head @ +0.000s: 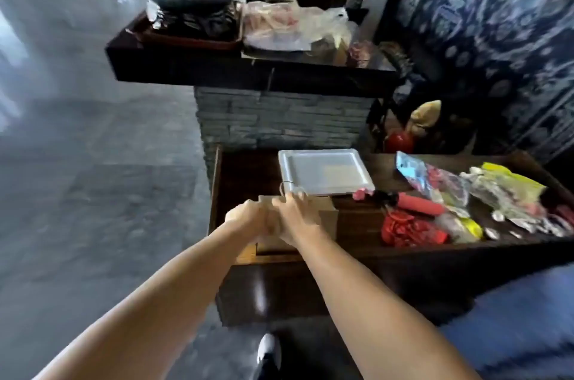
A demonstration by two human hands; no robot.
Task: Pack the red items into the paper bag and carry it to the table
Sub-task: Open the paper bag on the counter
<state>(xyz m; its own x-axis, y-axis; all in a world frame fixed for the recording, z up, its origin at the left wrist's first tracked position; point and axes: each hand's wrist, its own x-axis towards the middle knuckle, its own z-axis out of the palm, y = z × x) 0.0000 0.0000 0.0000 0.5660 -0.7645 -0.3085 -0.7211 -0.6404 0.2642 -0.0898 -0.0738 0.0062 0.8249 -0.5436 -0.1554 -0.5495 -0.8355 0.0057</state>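
Observation:
A brown paper bag (pixel 327 218) stands on the low dark wooden table (pixel 242 174), near its front left corner. Both hands grip the bag's top edge: my left hand (pixel 245 218) at its left side, my right hand (pixel 293 211) beside it, near a thin cord handle. To the right of the bag lie a red cylinder-shaped item (pixel 419 205) and a crumpled red packet (pixel 410 229). A red round object (pixel 399 142) sits behind the table's far edge. The inside of the bag is hidden by my hands.
A white tray (pixel 324 171) lies behind the bag. Mixed packets in blue, yellow and silver (pixel 484 193) cover the table's right side. A higher dark counter (pixel 248 68) with plastic bags rises behind. Grey floor (pixel 93 193) spreads to the left; my shoe (pixel 268 351) shows below.

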